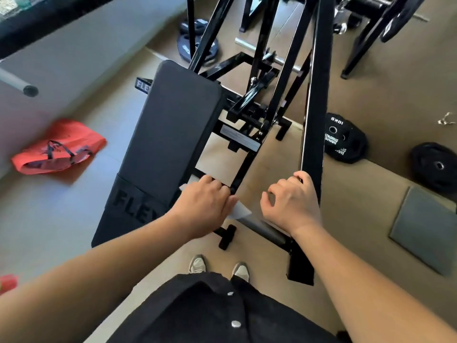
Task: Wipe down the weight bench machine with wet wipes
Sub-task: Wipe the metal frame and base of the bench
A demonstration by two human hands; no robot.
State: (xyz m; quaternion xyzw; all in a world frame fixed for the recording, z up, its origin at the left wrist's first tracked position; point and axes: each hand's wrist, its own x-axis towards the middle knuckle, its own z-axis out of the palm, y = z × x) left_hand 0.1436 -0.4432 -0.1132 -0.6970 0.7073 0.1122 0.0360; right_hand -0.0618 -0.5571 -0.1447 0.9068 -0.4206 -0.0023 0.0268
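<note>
Left hand: the left hand (205, 201) is clenched on one white wet wipe (241, 212) and presses it onto a black metal frame bar (245, 167). One corner of the wipe sticks out at the hand's 4 o'clock.
Right hand: the right hand (291, 201) lies at 3 o'clock of the left, apart from it. Its fingers are loosely curled and its little-finger side is against the slanted black steel beam (315, 120). I cannot tell whether it grips the beam.
Bench: one black padded bench surface (168, 134), lettered FLEX, runs from the left hand's 9 o'clock up to 11 o'clock. The frame bar is just beside its right edge.
Shoes: two grey shoes (197, 264) stand on the floor at 6 o'clock, side by side.
Buttons: two silver snap buttons (236, 323) sit on a black garment (197, 313) at 6 o'clock.
Plates: one black weight plate marked 10KG (343, 137) lies at 2 o'clock, just beside the beam. One round black plate (435, 167) lies further out at 3 o'clock. A pile of blue-grey plates (184, 48) lies at 12 o'clock; I cannot count them.
Mat: one grey square mat (425, 229) lies at 4 o'clock.
Bag: one red fabric bag (59, 147) with black straps lies on the floor at 9 o'clock, well apart from the bench.
</note>
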